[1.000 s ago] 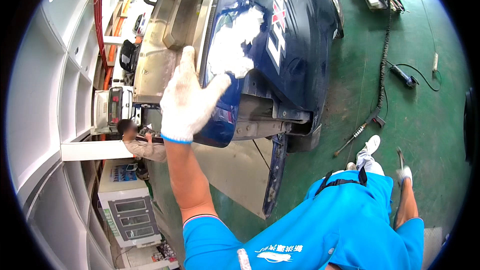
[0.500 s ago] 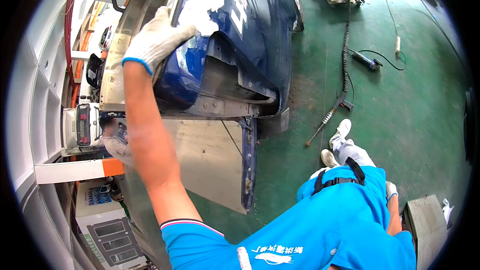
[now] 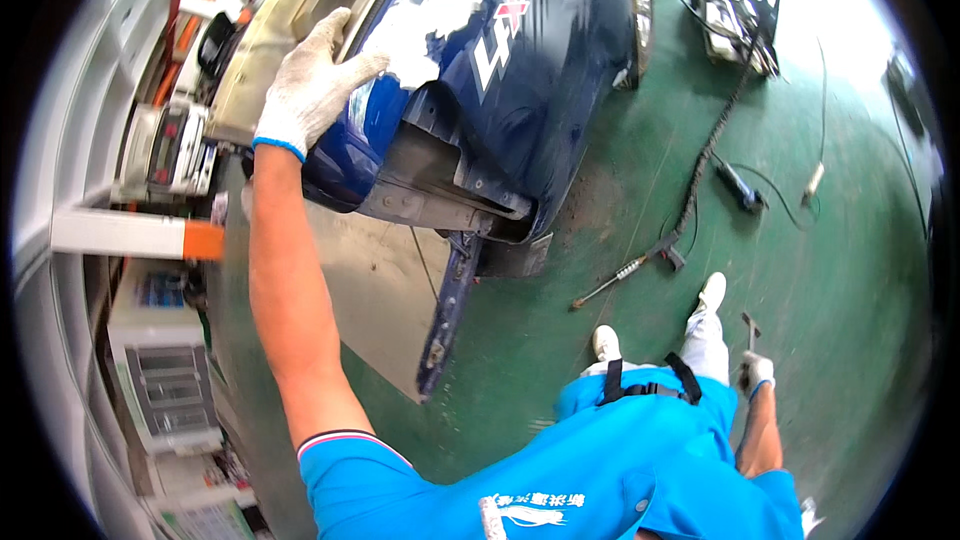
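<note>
My left hand (image 3: pixel 310 90), in a white knit glove with blue cuff, rests on the inner edge of a dark blue pickup's rear corner (image 3: pixel 365 135), thumb and fingers apart. Right of its fingertips is a rough white patch (image 3: pixel 410 30) on the paint, beside a large white-and-red decal (image 3: pixel 505 25). Below the corner is an exposed metal recess (image 3: pixel 425 180), with a pale hinged panel (image 3: pixel 365 290) hanging underneath. Low at my right side, my right hand (image 3: pixel 756 370), also gloved, is closed on a metal hammer (image 3: pixel 750 325).
On the green floor (image 3: pixel 860 320) lie a long hose with a gun (image 3: pixel 670 250), a blue power tool (image 3: pixel 740 185) and cables. A cluttered cart (image 3: pixel 740 10) stands upper right. White frames, an orange-ended beam (image 3: pixel 120 230), a cabinet (image 3: pixel 160 390) and other vehicles (image 3: pixel 175 145) line the left.
The camera view has shifted and my feet have stepped. My left hand stays at the bed edge. My right hand and hammer dropped from view behind my body, then reappeared.
</note>
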The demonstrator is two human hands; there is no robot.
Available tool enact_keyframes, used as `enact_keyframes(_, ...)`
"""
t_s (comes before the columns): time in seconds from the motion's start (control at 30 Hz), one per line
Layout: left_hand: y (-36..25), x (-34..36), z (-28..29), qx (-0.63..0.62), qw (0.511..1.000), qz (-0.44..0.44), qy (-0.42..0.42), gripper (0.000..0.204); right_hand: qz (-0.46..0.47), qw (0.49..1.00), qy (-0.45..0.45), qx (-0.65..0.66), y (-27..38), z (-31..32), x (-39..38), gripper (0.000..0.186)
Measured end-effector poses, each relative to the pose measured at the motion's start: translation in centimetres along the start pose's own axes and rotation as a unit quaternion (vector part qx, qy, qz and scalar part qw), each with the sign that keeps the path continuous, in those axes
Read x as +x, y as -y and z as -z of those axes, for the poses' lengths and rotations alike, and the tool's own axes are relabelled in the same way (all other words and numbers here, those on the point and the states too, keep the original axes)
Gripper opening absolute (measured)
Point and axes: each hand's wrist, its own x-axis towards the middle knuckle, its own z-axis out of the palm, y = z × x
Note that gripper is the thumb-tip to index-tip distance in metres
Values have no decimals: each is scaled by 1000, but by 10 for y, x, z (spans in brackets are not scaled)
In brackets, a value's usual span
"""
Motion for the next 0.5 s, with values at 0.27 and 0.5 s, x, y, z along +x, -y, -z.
enact_keyframes(0.27, -21, -15, 3, 132, 975, 82, -161, 67, 9, 991, 67, -117, 117, 41, 55, 29)
enact_keyframes(0.5, -106, -120, -8, -33, 896, 118, -426, 35, 52, 957, 92, -269, 216, 72, 80, 21)
